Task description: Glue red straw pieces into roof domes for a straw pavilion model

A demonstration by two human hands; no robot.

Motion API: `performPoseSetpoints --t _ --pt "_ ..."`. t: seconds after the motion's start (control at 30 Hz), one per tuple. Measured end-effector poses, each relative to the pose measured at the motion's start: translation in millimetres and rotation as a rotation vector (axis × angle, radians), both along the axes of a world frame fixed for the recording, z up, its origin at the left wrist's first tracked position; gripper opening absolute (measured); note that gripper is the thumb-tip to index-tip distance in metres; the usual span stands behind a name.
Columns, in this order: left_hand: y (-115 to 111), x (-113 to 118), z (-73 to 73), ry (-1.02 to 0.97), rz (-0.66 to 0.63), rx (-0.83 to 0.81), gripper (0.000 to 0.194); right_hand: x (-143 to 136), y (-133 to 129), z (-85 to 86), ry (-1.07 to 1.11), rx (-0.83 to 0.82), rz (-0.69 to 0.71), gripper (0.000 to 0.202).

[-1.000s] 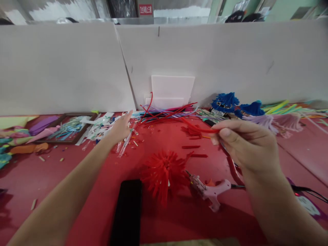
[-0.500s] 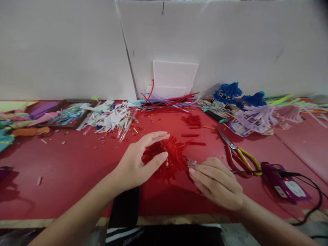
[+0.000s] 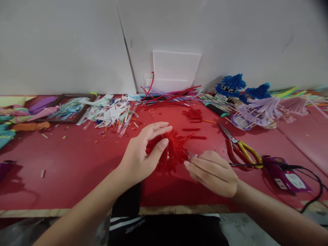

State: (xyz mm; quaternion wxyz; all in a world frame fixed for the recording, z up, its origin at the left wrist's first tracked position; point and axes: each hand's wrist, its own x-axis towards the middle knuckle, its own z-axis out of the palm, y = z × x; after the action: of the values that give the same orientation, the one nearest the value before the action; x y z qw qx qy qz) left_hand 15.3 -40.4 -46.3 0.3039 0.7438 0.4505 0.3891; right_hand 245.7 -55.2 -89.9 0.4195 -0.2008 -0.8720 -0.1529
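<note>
My left hand (image 3: 139, 155) is curled around the near-left side of a red fuzzy pipe-cleaner piece (image 3: 175, 145), its thumb and fingers on either side. The piece fans out in many short red strands, and part of it is hidden behind the hand. In my right hand (image 3: 214, 174) is a small corded tool (image 3: 191, 155) with a thin tip, pointing at the strands' right edge. Its body is mostly covered by my fingers. A black cord (image 3: 241, 165) runs from behind this hand to the right.
Scissors with yellow and red handles (image 3: 239, 145) and a purple box with cords (image 3: 287, 176) lie right. Cut red stems (image 3: 191, 129) are beyond the piece. Blue (image 3: 233, 82) and lilac umbrella shapes (image 3: 256, 112) stand back right; paper scraps (image 3: 112, 111) and a brown frame (image 3: 79, 116) lie back left.
The view has tilted down a little. My right hand has shifted slightly left with the tool, and the red piece has turned slightly within my left hand.
</note>
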Motion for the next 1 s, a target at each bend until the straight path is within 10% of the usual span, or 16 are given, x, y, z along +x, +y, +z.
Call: performPoseSetpoints --t 1.0 --pt "4.0 16.8 -0.6 0.157 0.000 0.211 0.038 -6.0 5.5 -15.1 -0.013 -0.060 0.066 0.025"
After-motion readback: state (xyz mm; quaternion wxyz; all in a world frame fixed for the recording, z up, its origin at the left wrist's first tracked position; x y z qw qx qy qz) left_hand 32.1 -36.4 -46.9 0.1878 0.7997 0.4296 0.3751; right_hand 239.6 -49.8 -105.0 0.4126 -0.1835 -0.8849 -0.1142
